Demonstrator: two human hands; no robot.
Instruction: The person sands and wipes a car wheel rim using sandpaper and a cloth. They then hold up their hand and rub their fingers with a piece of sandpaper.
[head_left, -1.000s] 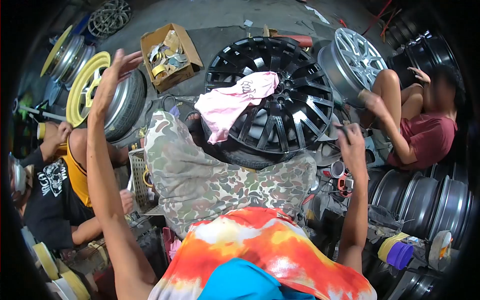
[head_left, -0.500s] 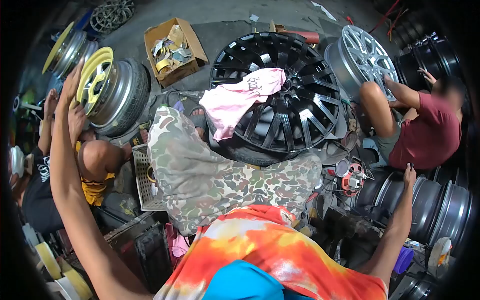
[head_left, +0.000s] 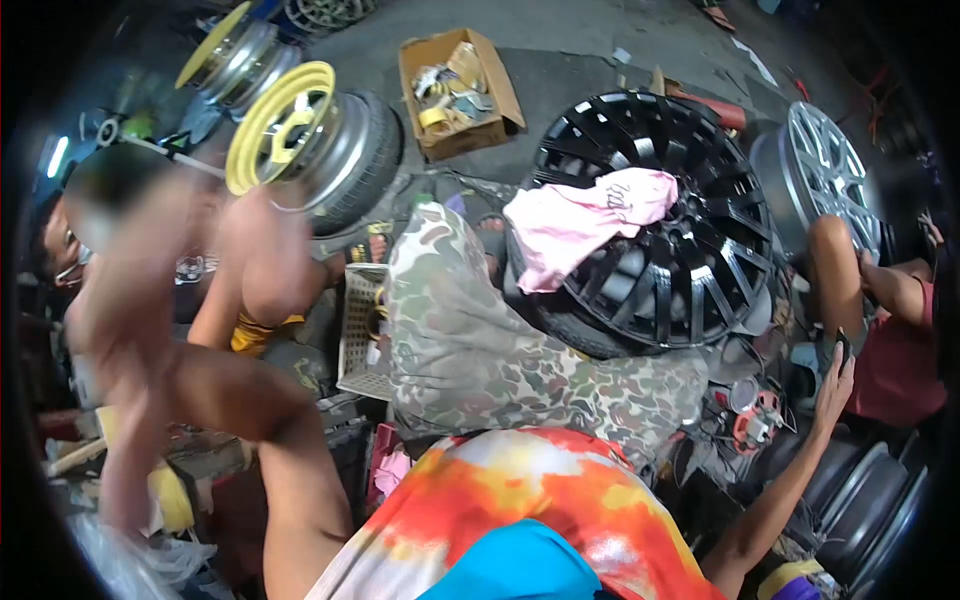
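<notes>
My right hand [head_left: 832, 388] is stretched out at the right, with its fingers closed around a small black object [head_left: 845, 346] whose kind I cannot make out. My left arm is bent at the far left, and my left hand [head_left: 125, 345] is smeared by motion, so its fingers do not show. Blurred limbs overlap there near a co-worker [head_left: 190, 268]. Before me a glossy black multi-spoke wheel rim [head_left: 690, 290] lies on a tire [head_left: 590, 338]. A pink cloth [head_left: 570, 225] with dark lettering is draped over its spokes, touched by neither hand.
A yellow-faced rim [head_left: 310, 85] with a tire stands at the left, near a cardboard box [head_left: 465, 140] of scraps. Another person [head_left: 895, 350] sits at the right by a silver rim [head_left: 825, 150]. A plastic basket [head_left: 362, 330], a red power tool [head_left: 757, 420] and dark rims [head_left: 860, 500] surround me.
My view has turned left. My left arm has folded back from its raised reach toward the yellow rim. My right hand stays outstretched, its black object now showing more.
</notes>
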